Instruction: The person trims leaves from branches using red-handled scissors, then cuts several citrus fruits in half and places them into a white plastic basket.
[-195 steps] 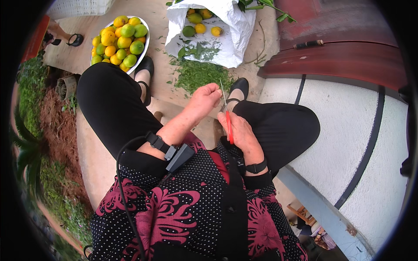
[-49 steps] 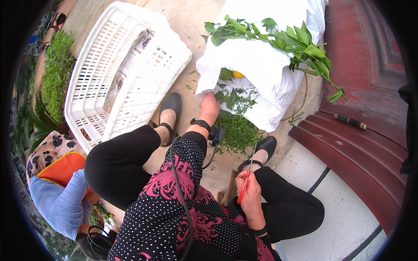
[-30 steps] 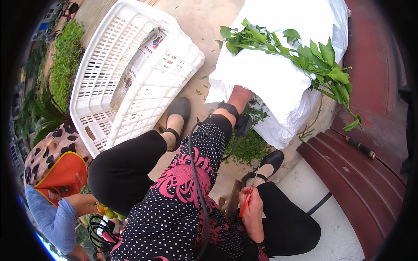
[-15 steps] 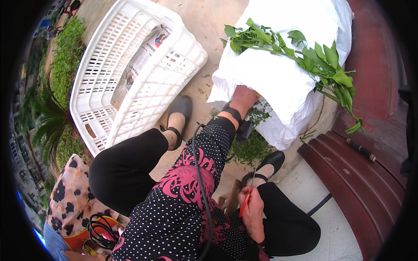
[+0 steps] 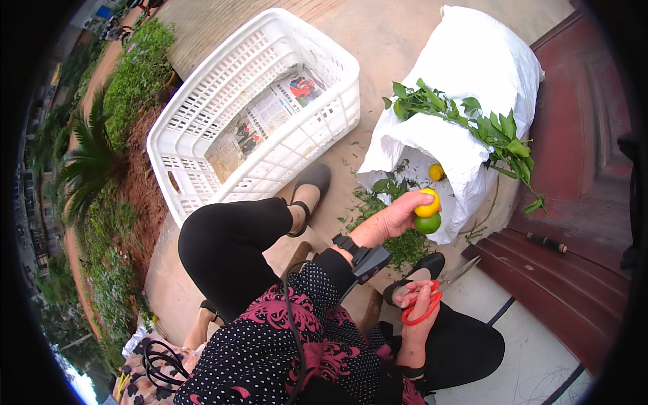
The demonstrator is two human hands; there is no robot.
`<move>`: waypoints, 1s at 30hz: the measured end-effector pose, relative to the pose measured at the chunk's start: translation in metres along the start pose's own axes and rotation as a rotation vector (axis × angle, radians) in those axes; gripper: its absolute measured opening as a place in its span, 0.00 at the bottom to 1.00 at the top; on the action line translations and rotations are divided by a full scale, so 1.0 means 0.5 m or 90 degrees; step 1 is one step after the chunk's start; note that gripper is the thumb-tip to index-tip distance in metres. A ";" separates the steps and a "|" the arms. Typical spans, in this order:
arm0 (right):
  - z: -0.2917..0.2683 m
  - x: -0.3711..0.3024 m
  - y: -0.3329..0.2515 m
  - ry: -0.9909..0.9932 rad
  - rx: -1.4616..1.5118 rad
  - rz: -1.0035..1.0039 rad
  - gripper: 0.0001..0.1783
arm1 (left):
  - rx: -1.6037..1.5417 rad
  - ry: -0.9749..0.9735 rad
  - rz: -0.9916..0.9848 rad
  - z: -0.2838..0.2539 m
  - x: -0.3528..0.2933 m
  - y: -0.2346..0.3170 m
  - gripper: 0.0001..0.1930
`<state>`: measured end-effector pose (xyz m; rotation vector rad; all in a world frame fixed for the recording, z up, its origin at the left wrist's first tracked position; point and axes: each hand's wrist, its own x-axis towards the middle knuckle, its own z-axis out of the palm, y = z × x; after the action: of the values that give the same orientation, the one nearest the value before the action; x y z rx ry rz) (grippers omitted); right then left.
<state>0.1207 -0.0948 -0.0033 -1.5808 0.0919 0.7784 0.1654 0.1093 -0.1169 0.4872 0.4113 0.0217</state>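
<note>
My left hand (image 5: 391,219) is out in front of the sack's mouth, closed on a yellow citrus fruit (image 5: 429,202). A green citrus fruit (image 5: 427,224) hangs right below it, touching; the stems are not visible. Lower right, over my right thigh, my right hand (image 5: 416,327) grips scissors (image 5: 463,271) by their red handles, blades pointing up and right, apart from the fruit. The white sack (image 5: 479,61) lies on its side with its mouth towards me. Another yellowish fruit (image 5: 437,172) and some green leaves show inside the mouth. A leafy branch (image 5: 482,128) lies across the sack's top.
At the left front stands a white slatted plastic crate (image 5: 253,172), lined with newspaper (image 5: 270,111). Cut leaves (image 5: 398,251) are scattered on the floor by my feet. On the right is a dark red wooden door (image 5: 574,135) with a stepped base. Greenery borders the far left.
My left hand has come back out of the sack's mouth with the yellow and green fruits. The scissors in my right hand have swung to point towards the right, and my view has shifted.
</note>
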 end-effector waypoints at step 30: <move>0.086 -0.067 -0.124 -0.363 0.334 -0.031 0.37 | -0.184 -0.163 0.288 0.215 -0.409 0.152 0.28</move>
<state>0.1073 -0.0566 0.0689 -0.8290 -0.1491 1.0405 0.0251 0.1043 0.0819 0.2836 0.0386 0.4457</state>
